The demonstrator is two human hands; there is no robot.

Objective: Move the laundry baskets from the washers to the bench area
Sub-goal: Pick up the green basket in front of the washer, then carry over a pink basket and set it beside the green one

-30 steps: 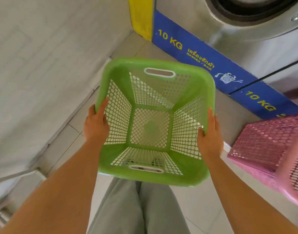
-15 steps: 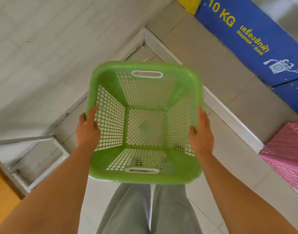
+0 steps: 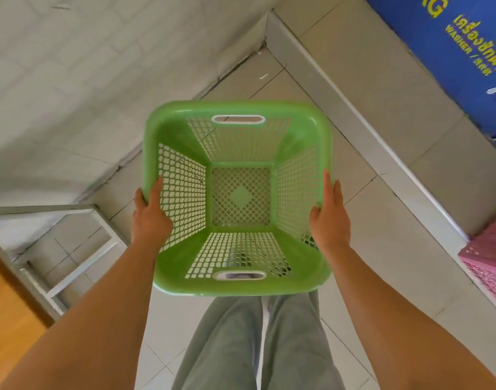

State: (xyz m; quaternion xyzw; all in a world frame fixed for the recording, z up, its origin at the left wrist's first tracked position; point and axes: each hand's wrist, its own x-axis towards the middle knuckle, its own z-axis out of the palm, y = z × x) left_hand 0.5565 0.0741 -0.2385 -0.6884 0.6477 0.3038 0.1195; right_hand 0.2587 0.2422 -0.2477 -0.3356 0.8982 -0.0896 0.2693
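Note:
An empty green plastic laundry basket point(image 3: 238, 142) with lattice walls and two slot handles hangs in the air in front of me, above the tiled floor. My left hand point(image 3: 149, 218) grips its left rim, thumb over the edge. On the opposite rim, my right hand point(image 3: 329, 218) holds it the same way. A pink laundry basket point(image 3: 487, 260) shows at the right edge, on the floor below the washers. The washers' blue "10 KG" base panel point(image 3: 449, 52) fills the top right corner.
A raised grey step point(image 3: 381, 116) runs along the washer base. A white tiled wall point(image 3: 72, 80) is on the left. A metal frame point(image 3: 64, 249) and a wooden bench surface point(image 3: 5, 313) sit at the lower left. My grey trouser legs point(image 3: 255, 342) are below the basket.
The view has swung left and away from the washers, with the green basket carried along in both hands. The pink basket slid towards the right edge, and the metal frame and wooden surface came into view.

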